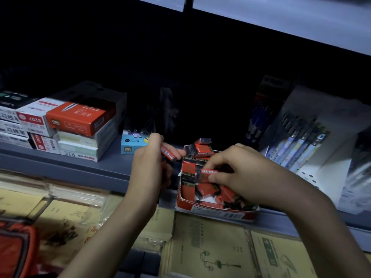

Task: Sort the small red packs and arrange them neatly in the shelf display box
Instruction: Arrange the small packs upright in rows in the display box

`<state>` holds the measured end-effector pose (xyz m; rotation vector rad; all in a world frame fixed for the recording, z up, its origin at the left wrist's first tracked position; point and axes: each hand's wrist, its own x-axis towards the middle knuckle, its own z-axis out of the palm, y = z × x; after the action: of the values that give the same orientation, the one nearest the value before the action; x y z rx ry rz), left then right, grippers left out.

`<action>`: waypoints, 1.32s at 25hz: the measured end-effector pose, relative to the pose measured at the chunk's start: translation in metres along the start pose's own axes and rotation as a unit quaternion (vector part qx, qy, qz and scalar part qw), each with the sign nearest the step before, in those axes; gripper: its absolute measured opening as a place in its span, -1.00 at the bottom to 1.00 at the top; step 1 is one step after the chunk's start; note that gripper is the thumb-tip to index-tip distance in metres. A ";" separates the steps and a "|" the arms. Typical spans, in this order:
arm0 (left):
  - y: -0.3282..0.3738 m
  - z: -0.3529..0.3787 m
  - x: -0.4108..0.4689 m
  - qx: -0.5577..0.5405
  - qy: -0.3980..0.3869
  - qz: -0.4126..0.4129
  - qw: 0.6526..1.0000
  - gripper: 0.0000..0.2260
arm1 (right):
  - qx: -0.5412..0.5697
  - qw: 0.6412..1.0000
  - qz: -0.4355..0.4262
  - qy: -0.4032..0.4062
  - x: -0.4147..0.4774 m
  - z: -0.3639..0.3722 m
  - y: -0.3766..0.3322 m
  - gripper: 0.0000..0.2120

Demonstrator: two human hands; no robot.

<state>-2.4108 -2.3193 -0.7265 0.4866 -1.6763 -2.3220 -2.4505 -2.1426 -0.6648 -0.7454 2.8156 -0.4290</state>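
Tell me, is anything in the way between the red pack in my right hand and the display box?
Nothing outside the box: the right hand pinches the red pack directly over the open display box. Inside, though, loose packs lie jumbled under it, filling the spot where it would go.

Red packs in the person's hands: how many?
2 visible: one pack in the left hand, another pack pinched by the right hand over the display box. The left hand may hide more.
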 end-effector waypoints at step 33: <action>-0.001 0.002 -0.002 0.037 0.016 0.005 0.999 -0.52 | 0.075 0.983 0.055 0.160 0.015 0.021 -0.009 -0.91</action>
<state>-2.4100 -2.3163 -0.7265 0.5253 -1.7510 -2.2394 -2.4542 -2.1628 -0.6833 -0.5274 3.0529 -0.7959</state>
